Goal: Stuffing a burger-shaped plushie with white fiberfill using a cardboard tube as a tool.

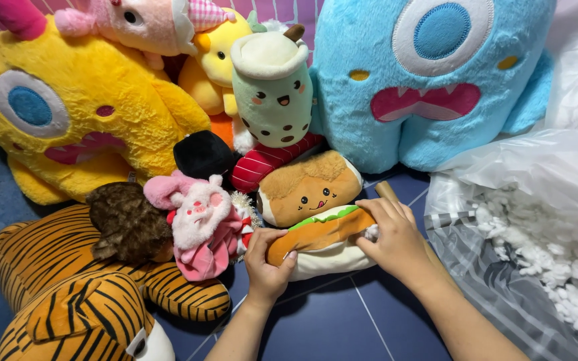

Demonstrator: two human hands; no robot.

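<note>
While I am looking down through the head camera, the blue one-eyed monster plush (429, 80) is filling the far right of the blue tiled floor (342, 327), and the yellow one-eyed monster plush (81, 100) is sitting at the far left. A tiger plush (81, 294) is lying along the near left corner. At the right edge, a clear plastic bag (523, 200) is holding loose white stuffing (563, 267). Between the two monsters, a green bubble-tea plush (274, 90) is standing upright, with a yellow chick plush (219, 60) behind it and a pink plush (148, 23) on top at the far edge. A toast-shaped plush with a smiling face (309, 187) is lying just behind the thing I am working on, and a pink bunny plush (202, 224) and a brown furry plush (128, 220) are resting to its left, against the tiger.

The hot dog plush (322, 241) is lying near the middle of the floor, in front of the toast. My left hand (269, 264) is gripping its left end, fingers curled over it. My right hand (393, 241) is pressing on its right end, fingers closed around a bit of white stuffing showing there.
</note>
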